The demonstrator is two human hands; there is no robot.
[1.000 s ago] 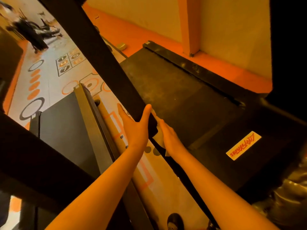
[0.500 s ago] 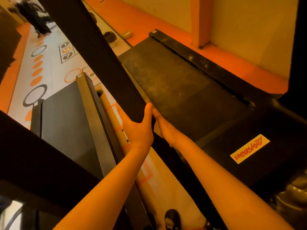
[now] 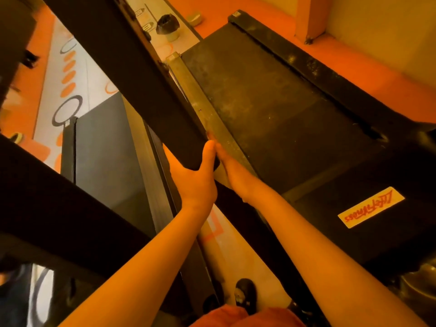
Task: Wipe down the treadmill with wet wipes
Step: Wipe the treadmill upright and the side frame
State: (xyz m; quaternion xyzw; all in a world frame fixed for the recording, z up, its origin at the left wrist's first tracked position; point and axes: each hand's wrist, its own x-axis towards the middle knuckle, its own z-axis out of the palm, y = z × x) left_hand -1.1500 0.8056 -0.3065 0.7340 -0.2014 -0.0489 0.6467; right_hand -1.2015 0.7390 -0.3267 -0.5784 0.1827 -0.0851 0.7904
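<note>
Black treadmill handrail (image 3: 141,90): the left hand (image 3: 195,182) grips its end; the right hand (image 3: 236,173) lies just beside, fingers hidden behind the rail, grasp indeterminable.

place: gym | evidence: treadmill (image 3: 271,109), second treadmill (image 3: 106,142) beside it, orange ovals (image 3: 68,76) painted on floor (image 3: 94,74)

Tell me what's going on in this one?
A person is looking down over a treadmill. The left hand grips the lower end of the black handrail, thumb on one side and fingers on the other. The right hand reaches past that handrail onto the pale side rail beside the dark belt. Its fingertips are hidden behind the handrail, so whether it holds a wipe cannot be seen.
</note>
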